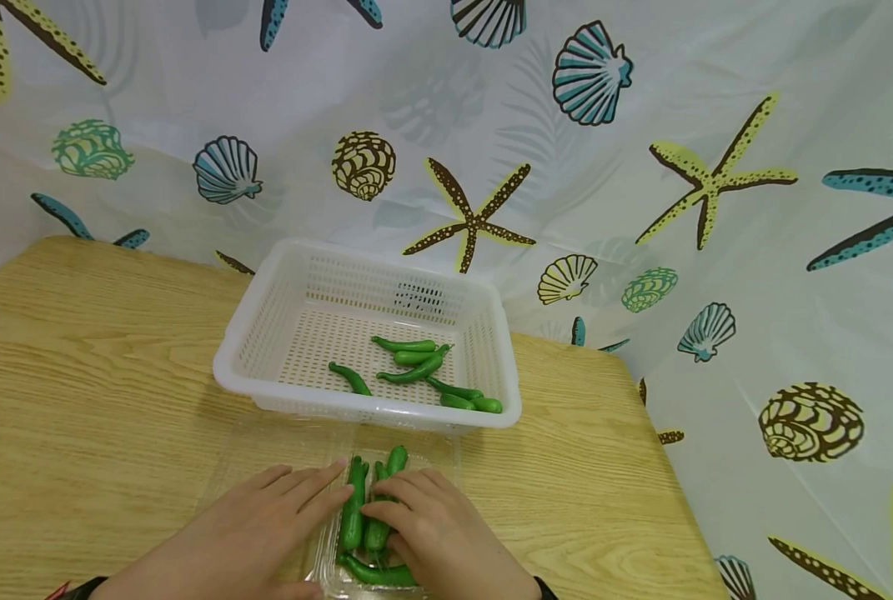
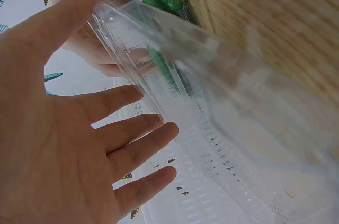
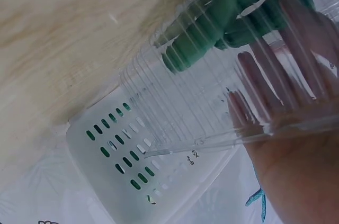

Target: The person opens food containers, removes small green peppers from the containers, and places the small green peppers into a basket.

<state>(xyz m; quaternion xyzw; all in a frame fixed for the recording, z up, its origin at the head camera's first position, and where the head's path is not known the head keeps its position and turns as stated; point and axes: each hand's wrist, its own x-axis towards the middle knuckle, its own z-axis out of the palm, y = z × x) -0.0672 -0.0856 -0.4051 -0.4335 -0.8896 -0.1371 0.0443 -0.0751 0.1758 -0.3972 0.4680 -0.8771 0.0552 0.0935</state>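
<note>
A clear plastic clamshell container (image 1: 438,454) lies on the table, with several green peppers (image 1: 353,517) in its right half; most stand lengthwise, and one pepper (image 1: 380,575) lies crosswise at the near end. My left hand (image 1: 239,529) is at the container's left side, its fingertips beside the leftmost pepper. In the left wrist view that hand (image 2: 69,144) has its fingers spread along the clear plastic (image 2: 249,113). My right hand (image 1: 446,533) rests over the peppers with slightly bent fingers, which show through the clear wall (image 3: 175,113) in the right wrist view. That hand's palm is partly hidden.
Just behind the container stands a white perforated basket (image 1: 367,406) with several loose green peppers (image 1: 416,367) inside. The wooden table (image 1: 78,400) extends to both sides. A curtain (image 1: 303,100) printed with shells and starfish hangs along the back and right.
</note>
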